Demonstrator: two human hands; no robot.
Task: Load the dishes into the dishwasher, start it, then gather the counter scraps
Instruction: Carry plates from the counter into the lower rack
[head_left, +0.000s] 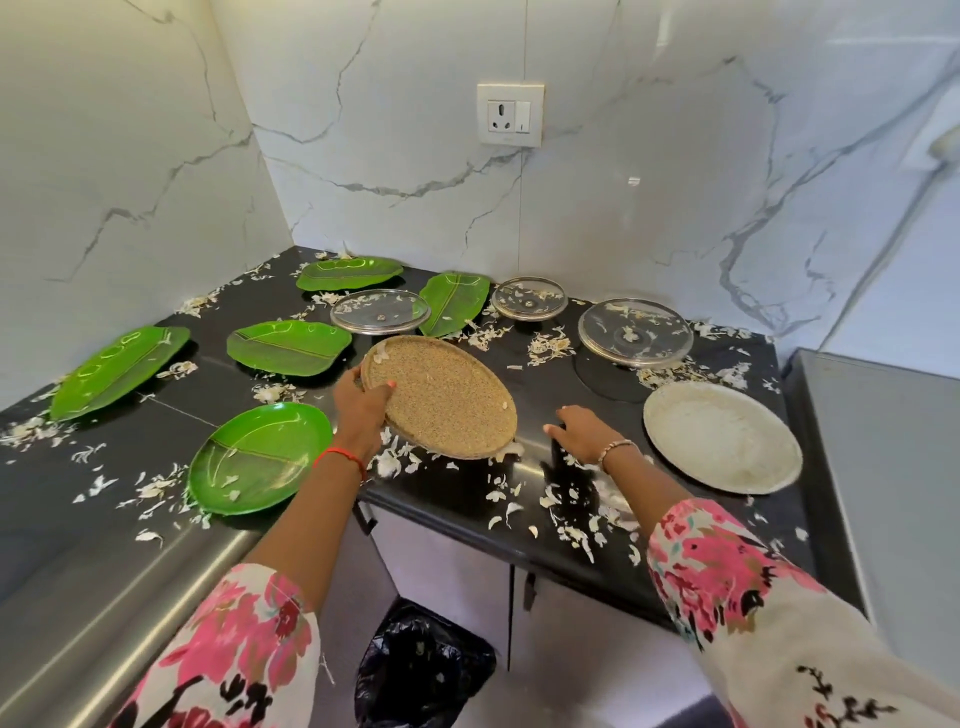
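- Marble wall (415, 156), white with grey veins, stands behind a black table (208, 384) that fills a corner; a white socket (510, 114) sits on the back wall.
- Five green plates (289, 347) lie flat on the left half of the table: two near the back edge, one at the left edge, one more toward the middle, and one close to the front edge.
- Three glass lids (635, 332) lie along the back part of the table. The left one is just beside the two green plates at the back, and the largest is toward the right edge.
- A round brown plate (447, 397) with a rough, grainy face is in the middle of the table. It is tilted: its far left rim is raised and its near rim meets the table close to the front edge.
- The left hand (363, 402) grips this brown plate at its left rim, with the thumb on the upper face and the other fingers curled round the rim.
- The right hand (584, 434) rests on the table just to the right of the brown plate, near the front edge. Its fingers are stretched and relaxed, they hold nothing, and they are apart from the plate.
- A round white plate (722, 436) lies flat near the right edge.
- White scraps (550, 345) are scattered over the whole table, thickly along the front edge by the hands.
- Below the front edge a black bag (423, 670) stands open, with a few white bits inside.
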